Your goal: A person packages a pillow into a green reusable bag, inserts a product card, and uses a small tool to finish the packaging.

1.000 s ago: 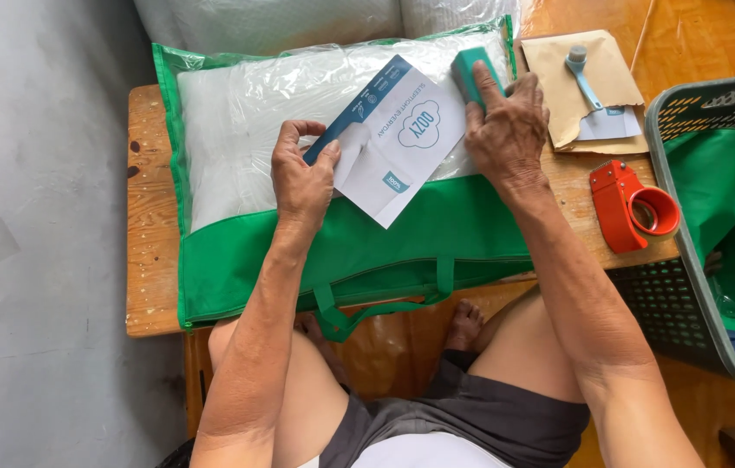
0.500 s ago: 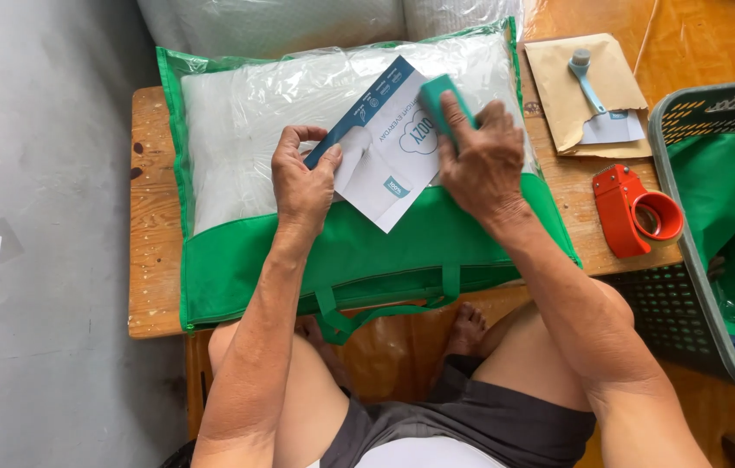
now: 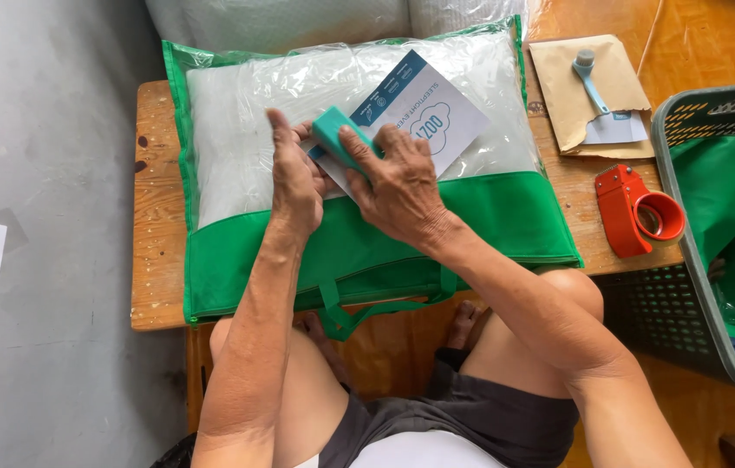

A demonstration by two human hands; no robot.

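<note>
Person seen from above: both arms bare from shoulder down, no sleeves in view, no watch, rings or gloves on left hand or right hand. Veins and knuckles prominent, forearms lean. Dark grey shorts, creased, legs bare below. White top just visible at bottom edge. Feet bare.
</note>
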